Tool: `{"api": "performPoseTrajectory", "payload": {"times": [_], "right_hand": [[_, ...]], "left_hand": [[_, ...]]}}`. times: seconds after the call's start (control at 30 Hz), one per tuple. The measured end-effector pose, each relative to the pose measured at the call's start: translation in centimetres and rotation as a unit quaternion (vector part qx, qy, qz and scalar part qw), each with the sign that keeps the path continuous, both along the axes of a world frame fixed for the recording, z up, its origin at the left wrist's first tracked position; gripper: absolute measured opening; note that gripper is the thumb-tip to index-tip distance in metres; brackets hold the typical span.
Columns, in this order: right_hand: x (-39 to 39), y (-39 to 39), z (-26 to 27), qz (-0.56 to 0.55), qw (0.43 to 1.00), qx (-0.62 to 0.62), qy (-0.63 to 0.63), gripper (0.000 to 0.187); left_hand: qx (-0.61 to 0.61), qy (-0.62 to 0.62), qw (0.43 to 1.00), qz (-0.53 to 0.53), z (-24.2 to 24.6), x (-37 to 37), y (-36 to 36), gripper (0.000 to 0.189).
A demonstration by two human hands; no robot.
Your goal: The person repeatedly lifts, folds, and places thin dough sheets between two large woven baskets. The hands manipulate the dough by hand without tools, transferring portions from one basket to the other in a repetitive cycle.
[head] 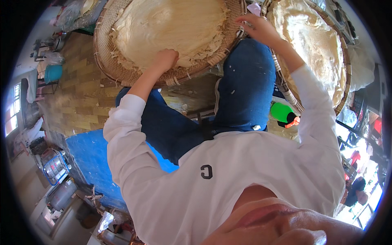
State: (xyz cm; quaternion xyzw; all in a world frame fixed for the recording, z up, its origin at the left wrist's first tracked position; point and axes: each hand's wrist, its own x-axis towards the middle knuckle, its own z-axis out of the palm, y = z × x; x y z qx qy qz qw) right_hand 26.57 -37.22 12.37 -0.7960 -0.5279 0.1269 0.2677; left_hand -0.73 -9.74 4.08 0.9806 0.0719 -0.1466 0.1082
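A round woven bamboo tray [104, 52] in front of me holds a wide, pale layer of soft material [171, 24] with a ragged, flaky edge. My left hand [167, 59] is curled against the near edge of this layer; its fingertips are hidden, so a pinch on the material cannot be told. Over the tray's right rim, my right hand [257, 29] reaches with fingers apart and nothing visible in them. To my right is a second bamboo tray [346, 58], filled with a thicker, lumpy, cream-coloured mass [315, 46].
A green bottle [280, 111] with a black and orange top lies near my right thigh. Wood-pattern flooring [79, 70] and a blue mat [92, 159] spread to my left. Farther out are a teal bucket [53, 73] and a blue-framed cart [56, 168]. Another person [356, 191] is at far right.
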Motion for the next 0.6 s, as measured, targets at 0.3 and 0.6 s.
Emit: {"api": "performPoseTrajectory", "payload": {"times": [0.3, 0.6], "right_hand": [[-8.7, 16.5, -10.3, 0.248, 0.915, -0.226, -0.223, 0.025], [-5.9, 17.9, -12.4, 0.202, 0.948, -0.159, -0.189, 0.015]], "left_hand": [[0.02, -0.028, 0.999, 0.008, -3.6, 2.7, 0.6, 0.037], [-0.216, -0.077, 0.962, 0.146, -6.7, 4.7, 2.8, 0.034]]}}
